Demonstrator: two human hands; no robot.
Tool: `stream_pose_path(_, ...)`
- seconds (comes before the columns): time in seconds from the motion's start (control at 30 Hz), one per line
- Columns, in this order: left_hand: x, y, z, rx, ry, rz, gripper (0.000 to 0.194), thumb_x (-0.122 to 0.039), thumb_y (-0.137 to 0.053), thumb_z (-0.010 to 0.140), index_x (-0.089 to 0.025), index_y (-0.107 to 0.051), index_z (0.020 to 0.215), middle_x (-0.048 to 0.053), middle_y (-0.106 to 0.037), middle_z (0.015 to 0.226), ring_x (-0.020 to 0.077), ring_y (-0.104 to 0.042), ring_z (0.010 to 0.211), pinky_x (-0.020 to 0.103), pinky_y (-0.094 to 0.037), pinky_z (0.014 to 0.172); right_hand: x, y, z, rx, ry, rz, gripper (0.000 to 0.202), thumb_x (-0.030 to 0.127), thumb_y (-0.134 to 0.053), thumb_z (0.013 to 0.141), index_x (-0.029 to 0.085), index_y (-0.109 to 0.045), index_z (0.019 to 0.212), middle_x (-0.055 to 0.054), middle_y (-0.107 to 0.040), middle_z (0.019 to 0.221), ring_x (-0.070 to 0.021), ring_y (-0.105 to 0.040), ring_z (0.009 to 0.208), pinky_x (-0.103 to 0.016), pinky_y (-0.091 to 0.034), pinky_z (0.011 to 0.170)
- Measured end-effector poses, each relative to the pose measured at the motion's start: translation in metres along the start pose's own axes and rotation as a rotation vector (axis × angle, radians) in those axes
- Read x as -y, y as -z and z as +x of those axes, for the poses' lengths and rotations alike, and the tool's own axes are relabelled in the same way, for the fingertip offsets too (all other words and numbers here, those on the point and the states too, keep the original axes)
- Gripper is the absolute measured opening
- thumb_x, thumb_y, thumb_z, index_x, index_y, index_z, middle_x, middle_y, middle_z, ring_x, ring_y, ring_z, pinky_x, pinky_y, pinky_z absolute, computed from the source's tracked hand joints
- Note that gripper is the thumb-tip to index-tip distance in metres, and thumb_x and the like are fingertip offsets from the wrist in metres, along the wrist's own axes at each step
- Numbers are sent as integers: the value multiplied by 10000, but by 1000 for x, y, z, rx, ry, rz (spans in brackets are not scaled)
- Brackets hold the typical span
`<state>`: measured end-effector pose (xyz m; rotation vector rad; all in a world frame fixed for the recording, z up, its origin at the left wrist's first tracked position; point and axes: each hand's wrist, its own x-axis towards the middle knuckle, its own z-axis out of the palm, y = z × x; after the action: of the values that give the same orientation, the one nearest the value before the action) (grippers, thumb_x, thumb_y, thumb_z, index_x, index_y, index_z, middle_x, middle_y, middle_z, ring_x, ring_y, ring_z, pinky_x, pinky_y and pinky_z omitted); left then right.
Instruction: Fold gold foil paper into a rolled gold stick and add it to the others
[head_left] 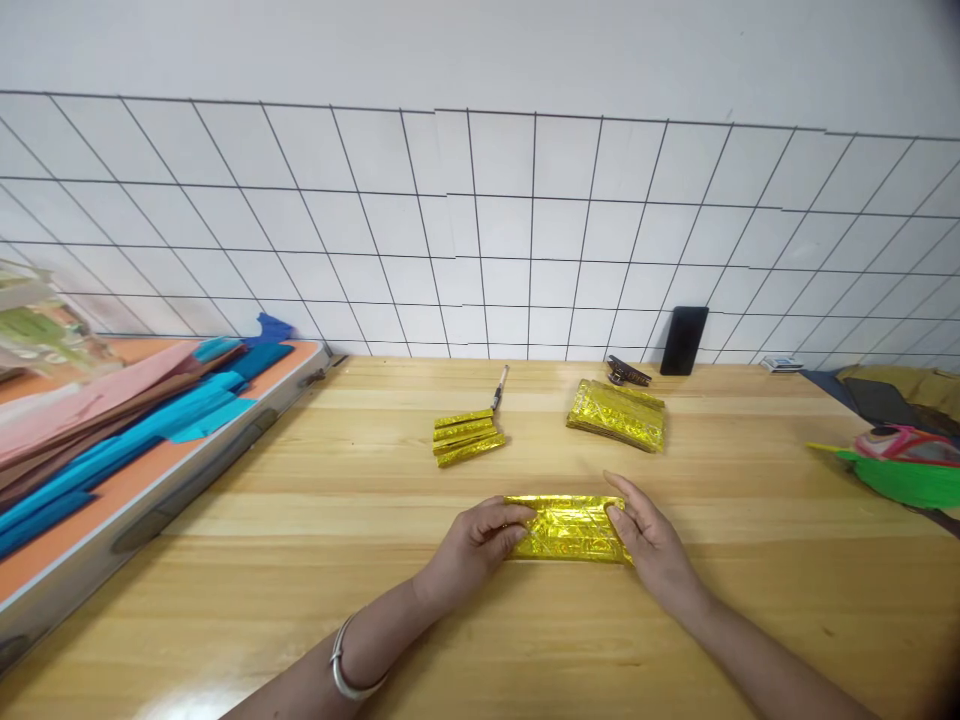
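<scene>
A shiny gold foil sheet point(570, 530), creased lengthwise, lies low over the wooden table between my hands. My left hand point(484, 540) pinches its left end between thumb and fingers. At the right end, my right hand point(649, 535) has its thumb on top of the foil and the other fingers behind the edge. Beyond them, several narrow folded gold strips point(466, 438) lie fanned out beside a pen point(499, 388). A stack of gold foil sheets point(619, 415) rests farther right, with a dark hair claw clip point(627, 372) just behind it.
A black phone point(684, 341) leans against the tiled wall point(495, 230). On the left, an orange-topped board point(225, 430) carries blue, pink and brown folded paper point(150, 420). Green and pink items point(907, 470) sit at the right edge of the wooden table point(360, 640).
</scene>
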<state>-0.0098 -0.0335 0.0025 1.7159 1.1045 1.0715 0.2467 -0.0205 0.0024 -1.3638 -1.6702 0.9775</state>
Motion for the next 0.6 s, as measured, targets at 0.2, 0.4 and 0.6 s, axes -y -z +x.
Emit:
stream_pose_path(0.2,2,1,2,24,94,-194,394,-368,-683,744,-179,-648,1089,77,-607,979,194,-576,896,303,-486,772,2,6,1,96,1,95,619,463,-495,854,244,-315,1404,60,-419,591,-110,-405,518,-219,-358,486)
stream_pose_path(0.4,5,0,4,46,95,-309,478,-348,-729,707,-205,-617,1150,92,-577,1110,236,-538,1039,347,-458,868,-7,7,2,285,-115,233,597,465,-572,819,251,-413,1354,32,-578,648,-123,-540,580,-246,-438,567)
stream_pose_path(0.6,7,2,4,38,120,-291,512,-363,-734,706,-209,-601,1176,92,-593,1119,226,-555,1010,339,-468,844,-13,6,5,331,-127,232,486,489,-572,810,211,-576,1209,18,-614,584,-123,-569,552,-240,-428,538)
